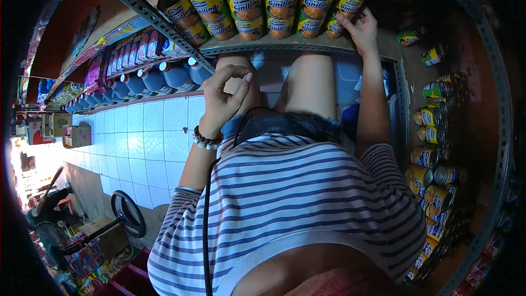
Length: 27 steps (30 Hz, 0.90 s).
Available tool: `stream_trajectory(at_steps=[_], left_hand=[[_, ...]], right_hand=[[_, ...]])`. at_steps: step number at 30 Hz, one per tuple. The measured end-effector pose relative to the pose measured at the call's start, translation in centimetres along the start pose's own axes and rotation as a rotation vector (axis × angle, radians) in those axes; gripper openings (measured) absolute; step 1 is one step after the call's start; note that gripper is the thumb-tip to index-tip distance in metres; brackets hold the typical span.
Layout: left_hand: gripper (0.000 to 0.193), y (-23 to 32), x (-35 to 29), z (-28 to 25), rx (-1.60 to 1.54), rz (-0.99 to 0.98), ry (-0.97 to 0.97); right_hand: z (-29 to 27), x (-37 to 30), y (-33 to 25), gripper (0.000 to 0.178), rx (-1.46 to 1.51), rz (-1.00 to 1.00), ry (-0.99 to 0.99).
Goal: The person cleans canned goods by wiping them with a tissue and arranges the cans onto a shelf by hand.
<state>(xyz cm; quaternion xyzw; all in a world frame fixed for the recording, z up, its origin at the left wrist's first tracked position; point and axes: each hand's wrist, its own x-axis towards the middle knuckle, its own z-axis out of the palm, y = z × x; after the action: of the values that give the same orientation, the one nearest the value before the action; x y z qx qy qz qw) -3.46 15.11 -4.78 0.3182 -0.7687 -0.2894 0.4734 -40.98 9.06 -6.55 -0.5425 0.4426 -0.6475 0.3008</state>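
1. On the shelf [384, 45] in front of us, the yellow-label cans [240, 0] stand in a side-by-side row, two high along the front. The thing in hand is the right-end stack: upper can [351, 1] on lower can [333, 27].
2. Our right hand [361, 32] is on that stack: thumb on the front near the seam, fingers around the right side. Gripping or only steadying? We can't tell.
3. Our left hand [226, 96] hangs in front of the shelf, above the thighs [309, 79]. Fingers loosely curled, nothing visible in it, touching no can.
4. Best contact, we reckon: span the seam so both cans shift as one. Pushing only the top one risks sliding it off the lower rim.
5. Push low and slow, square to the row. A sideways shove likely goes straight into the neighbouring stack.
6. Use the perforated metal edge [296, 47] as our alignment datum. The lens bends straight lines, so we don't judge lean from this view; feel whether the rims seat.
7. Free left hand could brace the neighbour. Mind the beaded bracelet [206, 140] and the black cord [207, 214]; either might snag.
8. Watch the right elbow: more cans [428, 118] line the shelving on that side.
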Motion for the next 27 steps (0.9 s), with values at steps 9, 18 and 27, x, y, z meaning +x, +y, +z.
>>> stream_trajectory(at_steps=[9, 18, 27], left_hand=[[0.004, 0.7, -0.3, -0.3, 0.024, -0.032, 0.013], [0.004, 0.8, 0.3, 0.2, 0.032, -0.061, -0.005], [0.005, 0.8, 1.6, 1.2, 0.003, -0.048, -0.044]], right_hand=[[0.4, -1.3, 0.2, 0.052, 0.005, 0.025, 0.004], [0.7, -1.5, 0.1, 0.049, 0.074, -0.026, 0.043], [0.5, -1.4, 0.9, 0.051, -0.012, 0.026, 0.053]])
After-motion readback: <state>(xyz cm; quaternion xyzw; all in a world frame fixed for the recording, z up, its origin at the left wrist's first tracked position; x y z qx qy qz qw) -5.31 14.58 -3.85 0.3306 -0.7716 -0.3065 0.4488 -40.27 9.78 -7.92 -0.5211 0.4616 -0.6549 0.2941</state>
